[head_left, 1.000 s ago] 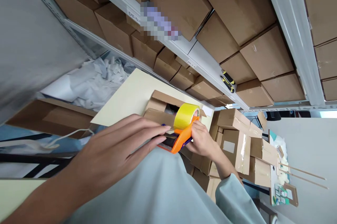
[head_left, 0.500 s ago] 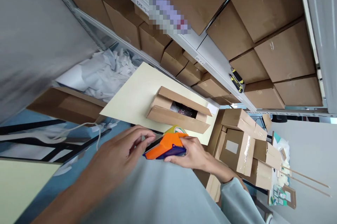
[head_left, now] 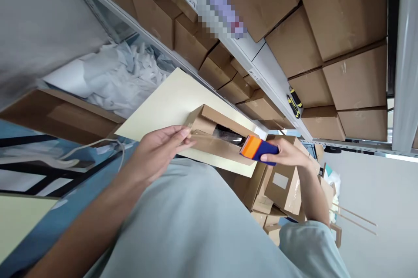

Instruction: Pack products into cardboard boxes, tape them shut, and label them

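My right hand (head_left: 282,151) is wrapped round an orange and blue tape dispenser (head_left: 257,149), held over the right end of an open cardboard box (head_left: 225,149). A strip of clear tape (head_left: 209,132) stretches leftward from the dispenser, above the box. Its far end is pinched between the thumb and fingers of my left hand (head_left: 168,147), at the box's left end. The box lies on a pale yellow board (head_left: 160,103) with its long flaps raised. Dark, shiny wrapped contents show through the opening.
Behind the board, metal shelving (head_left: 257,73) holds many cardboard boxes, with two yellow-black utility knives (head_left: 294,103) on its ledge. To the left, an open carton (head_left: 65,114) stands by crumpled white paper (head_left: 120,79). More cartons (head_left: 281,186) are stacked at the right.
My hands have moved apart, the right one going right with the dispenser and the left one up to the box's left end. Clear tape now spans between them.
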A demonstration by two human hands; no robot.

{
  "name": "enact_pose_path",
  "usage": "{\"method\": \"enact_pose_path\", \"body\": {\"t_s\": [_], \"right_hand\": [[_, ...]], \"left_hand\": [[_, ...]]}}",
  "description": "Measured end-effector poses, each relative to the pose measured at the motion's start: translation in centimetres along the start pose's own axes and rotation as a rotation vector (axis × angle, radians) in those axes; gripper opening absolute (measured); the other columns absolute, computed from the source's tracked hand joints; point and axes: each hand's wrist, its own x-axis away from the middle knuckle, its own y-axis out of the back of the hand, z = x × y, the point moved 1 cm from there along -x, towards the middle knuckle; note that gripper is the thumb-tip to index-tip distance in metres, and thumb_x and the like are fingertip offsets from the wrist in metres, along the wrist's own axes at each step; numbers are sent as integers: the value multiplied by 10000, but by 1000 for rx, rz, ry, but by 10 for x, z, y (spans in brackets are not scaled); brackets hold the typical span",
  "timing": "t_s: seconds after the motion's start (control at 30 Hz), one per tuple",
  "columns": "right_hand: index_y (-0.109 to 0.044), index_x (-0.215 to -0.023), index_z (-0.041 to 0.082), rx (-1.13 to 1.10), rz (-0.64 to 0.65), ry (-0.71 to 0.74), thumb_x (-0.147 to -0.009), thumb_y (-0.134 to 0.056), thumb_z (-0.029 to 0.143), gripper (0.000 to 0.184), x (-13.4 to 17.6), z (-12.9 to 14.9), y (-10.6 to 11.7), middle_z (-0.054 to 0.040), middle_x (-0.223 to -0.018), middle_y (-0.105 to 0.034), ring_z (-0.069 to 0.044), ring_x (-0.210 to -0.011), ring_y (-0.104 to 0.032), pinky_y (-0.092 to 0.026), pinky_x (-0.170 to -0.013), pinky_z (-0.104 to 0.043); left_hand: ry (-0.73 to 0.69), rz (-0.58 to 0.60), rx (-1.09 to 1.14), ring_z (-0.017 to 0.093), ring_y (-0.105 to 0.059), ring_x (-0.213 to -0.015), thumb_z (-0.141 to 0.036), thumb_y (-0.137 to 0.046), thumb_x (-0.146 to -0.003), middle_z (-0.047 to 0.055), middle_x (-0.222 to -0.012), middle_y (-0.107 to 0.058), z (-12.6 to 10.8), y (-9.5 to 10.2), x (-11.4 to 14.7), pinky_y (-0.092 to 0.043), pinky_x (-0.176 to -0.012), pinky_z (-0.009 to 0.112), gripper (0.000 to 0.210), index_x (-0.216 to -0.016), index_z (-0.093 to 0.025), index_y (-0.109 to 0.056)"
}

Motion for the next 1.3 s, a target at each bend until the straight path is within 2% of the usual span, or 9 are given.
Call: {"method": "enact_pose_path", "body": {"t_s": [0.1,0.23,0.5,0.67,0.77,0.87,1.0,1.13,1.3], "right_hand": [[-708,-941,193,-69,55,-28,-860,-894,735,579,-24,11,16,9,-687,-743,-174,-614,-735,-596,-592,-265],[-696,-920,197,-112,110,-68,-867,-876,756,590,-53,12,16,12,-665,-726,-164,-590,-714,-581,-570,-255],[-697,-949,195,-110,167,-75,-848,-877,775,615,-95,-26,3,3,-695,-740,-167,-597,-711,-598,-616,-275],[-655,-860,219,-133,210,-42,-807,-877,825,647,-118,-46,-17,0,-672,-726,-192,-608,-705,-600,-597,-309],[-641,-849,222,-168,218,-31,-800,-879,824,650,-124,-55,-30,14,-653,-697,-181,-585,-687,-574,-580,-299],[-648,-886,208,-187,174,-36,-789,-895,804,653,-125,-61,-37,29,-665,-674,-174,-582,-692,-548,-565,-282],[-658,-896,205,-171,164,-64,-787,-898,799,650,-126,-61,-40,25,-660,-689,-199,-596,-708,-550,-575,-298],[-666,-870,211,-143,159,-83,-781,-894,820,656,-129,-51,-41,7,-633,-711,-212,-583,-697,-558,-578,-313],[-662,-848,220,-123,141,-99,-768,-879,855,676,-130,-39,-41,9,-633,-724,-194,-572,-685,-570,-581,-298]], "left_hand": [[9,24,112,173,-652,-864,-692,-1022,-608,4,-862,-662,11,-1,-22,-613,-1162,583,608,-816,-200,-731],[41,-10,118,238,-711,-953,-715,-1023,-577,23,-862,-672,20,10,-43,-641,-1129,573,620,-786,-213,-726],[52,-12,76,266,-746,-980,-773,-1011,-540,30,-849,-693,24,23,-54,-676,-1097,598,661,-754,-210,-738],[78,-103,-106,332,-839,-994,-748,-978,-564,59,-969,-818,21,33,-56,-654,-1130,604,674,-929,-212,-792],[67,-132,-257,365,-854,-1015,-785,-908,-569,94,-1056,-852,24,40,-62,-638,-1136,598,725,-979,-202,-777],[49,-158,-408,387,-850,-1019,-811,-791,-596,110,-1023,-855,32,48,-69,-634,-1118,593,698,-958,-214,-759],[-37,-175,-565,343,-827,-1005,-782,-646,-698,94,-968,-853,42,56,-75,-647,-1053,500,620,-966,-234,-759],[-110,-197,-625,286,-797,-945,-743,-598,-787,70,-951,-849,48,62,-76,-651,-923,395,574,-993,-234,-766],[-148,-199,-637,275,-786,-975,-647,-607,-852,74,-1032,-867,64,72,-91,-621,-984,397,502,-1047,-215,-773]]}}
